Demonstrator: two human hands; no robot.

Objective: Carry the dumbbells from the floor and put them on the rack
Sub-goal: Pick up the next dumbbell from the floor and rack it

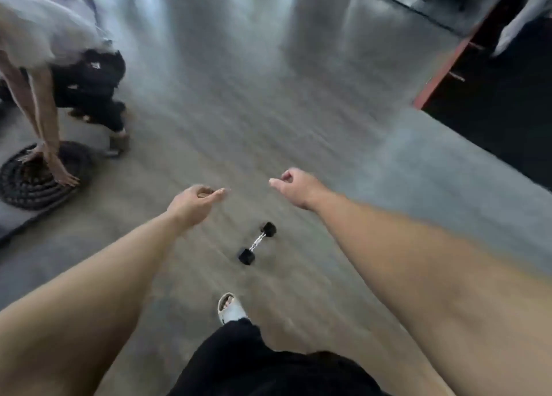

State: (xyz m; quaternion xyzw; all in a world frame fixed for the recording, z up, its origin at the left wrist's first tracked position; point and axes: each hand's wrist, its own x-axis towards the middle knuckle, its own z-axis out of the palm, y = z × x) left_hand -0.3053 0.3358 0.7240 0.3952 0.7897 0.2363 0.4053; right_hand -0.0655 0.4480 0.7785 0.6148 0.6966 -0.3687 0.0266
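A small dumbbell (257, 243) with black hex heads and a chrome handle lies on the grey floor, a step ahead of my sandalled foot (230, 307). Both my arms stretch forward above it. My left hand (195, 203) hangs up and to the left of the dumbbell, fingers loosely curled, holding nothing. My right hand (294, 186) hangs up and to the right of it, also loosely curled and holding nothing. No rack is clearly visible; the picture is blurred by motion.
Another person (59, 67) crouches at the left with hands on a coiled black rope (38, 174) lying on a grey mat. A red-edged dark platform (448, 67) runs along the right. Grey floor stretches ahead.
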